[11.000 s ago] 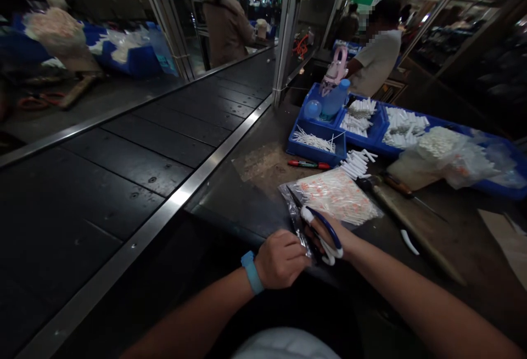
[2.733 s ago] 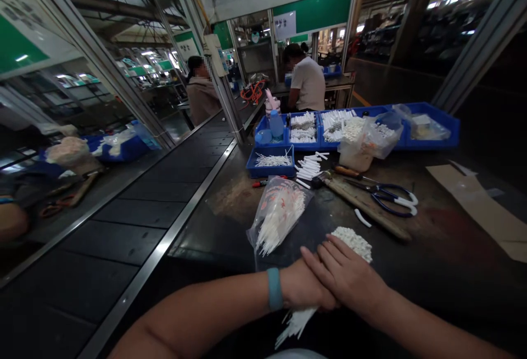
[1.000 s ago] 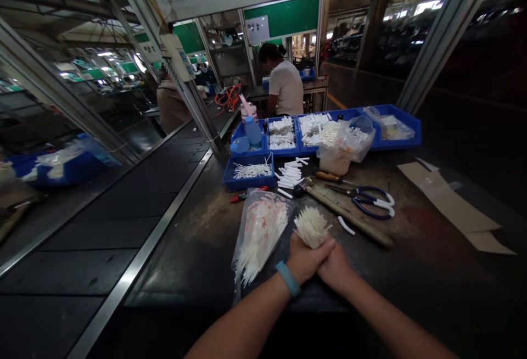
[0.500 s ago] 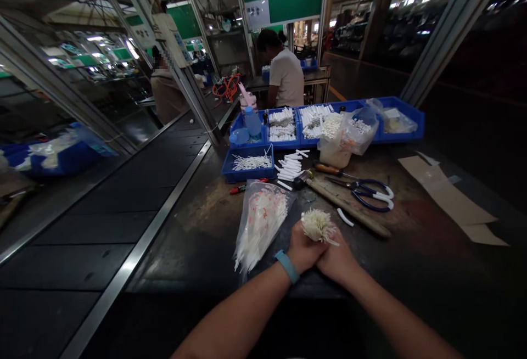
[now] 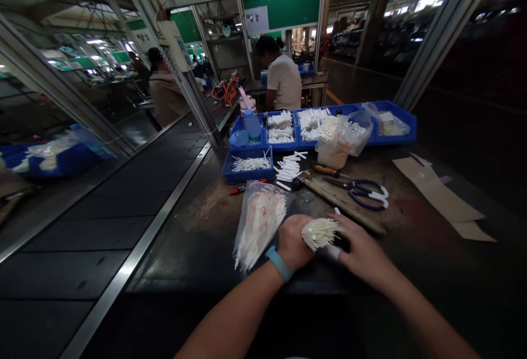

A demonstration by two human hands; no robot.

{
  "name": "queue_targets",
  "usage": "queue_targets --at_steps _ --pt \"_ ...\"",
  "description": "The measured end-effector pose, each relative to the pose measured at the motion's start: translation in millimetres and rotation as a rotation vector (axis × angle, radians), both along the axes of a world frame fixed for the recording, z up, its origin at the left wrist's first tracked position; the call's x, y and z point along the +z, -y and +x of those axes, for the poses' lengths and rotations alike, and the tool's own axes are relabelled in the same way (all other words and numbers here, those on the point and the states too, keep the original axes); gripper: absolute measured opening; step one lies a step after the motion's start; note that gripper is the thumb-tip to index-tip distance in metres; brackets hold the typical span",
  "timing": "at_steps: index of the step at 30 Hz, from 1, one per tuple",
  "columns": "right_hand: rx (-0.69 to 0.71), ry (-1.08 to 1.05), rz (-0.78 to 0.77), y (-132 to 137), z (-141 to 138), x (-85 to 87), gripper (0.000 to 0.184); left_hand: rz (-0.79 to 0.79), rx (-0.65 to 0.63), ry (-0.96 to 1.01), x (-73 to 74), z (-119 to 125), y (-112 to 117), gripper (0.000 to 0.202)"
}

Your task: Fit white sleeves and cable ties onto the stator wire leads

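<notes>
My left hand (image 5: 294, 241), with a blue band at its wrist, is closed around a bundle of thin white strands (image 5: 320, 233). The cut-looking ends of the bundle face up and to the right. Just right of the bundle is my right hand (image 5: 362, 249), its fingers and thumb spread apart around that side. Something white covers its thumb tip. I cannot tell whether the fingertips touch the strands. A clear plastic bag (image 5: 261, 219) of similar strands lies left of my hands on the dark table.
Behind are blue bins (image 5: 284, 128) of short white tubes, a small blue tray (image 5: 249, 164) of white sticks and a loose tube pile (image 5: 288, 168). Scissors (image 5: 364, 190), a screwdriver (image 5: 327, 170) and a long wooden handle (image 5: 346, 205) lie at right. A conveyor (image 5: 102, 200) runs along the left.
My right hand has parted from my left and moved right, its fingers spreading. The bundle in my left hand has tipped to the right.
</notes>
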State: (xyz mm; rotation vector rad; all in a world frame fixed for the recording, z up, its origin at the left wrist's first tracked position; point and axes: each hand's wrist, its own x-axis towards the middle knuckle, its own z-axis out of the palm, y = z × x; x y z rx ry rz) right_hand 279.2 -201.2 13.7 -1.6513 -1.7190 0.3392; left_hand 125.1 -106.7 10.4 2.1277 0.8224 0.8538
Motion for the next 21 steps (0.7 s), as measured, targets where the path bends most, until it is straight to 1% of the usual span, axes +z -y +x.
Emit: queue_targets --at_steps 1,2,3,4,5,6,8,10,15,18,21 --pt "-0.054 -0.086 0.055 7 3 11.7 0.037 0.063 0.018 -0.041 1.5 -2 -1 0.015" --pt "-0.095 -0.173 0.145 14 4 23.9 0.028 0.12 0.032 -0.08 2.6 -3 -2 0.016" --pt "-0.102 -0.238 0.246 20 2 36.1 0.022 0.17 0.042 -0.116 3.3 -4 -2 0.016" --pt "-0.071 -0.262 0.326 26 -2 47.6 0.02 0.214 0.046 -0.15 3.8 -3 -2 0.017" --pt "-0.019 -0.228 0.378 29 -8 58.0 0.025 0.253 0.047 -0.181 4.2 -3 -2 0.016" --pt "0.025 -0.144 0.393 31 -14 66.5 0.032 0.287 0.046 -0.211 4.6 -2 -2 0.016" --pt "0.049 0.065 0.373 29 -25 77.1 0.037 0.342 0.044 -0.267 6.0 -1 -1 0.018" --pt "0.03 0.184 0.345 23 -29 80.1 0.032 0.382 0.043 -0.319 8.2 -1 0 0.02" --pt "0.092 0.174 0.32 12 -19 77.4 0.025 0.416 0.025 -0.43 14.5 -6 -2 0.014" --pt "0.115 0.215 0.312 13 -15 78.6 0.026 0.394 0.011 -0.479 18.2 -7 -3 0.012" --pt "0.13 0.239 0.339 13 -13 77.6 0.031 0.345 -0.006 -0.5 22.2 -7 -3 0.013"
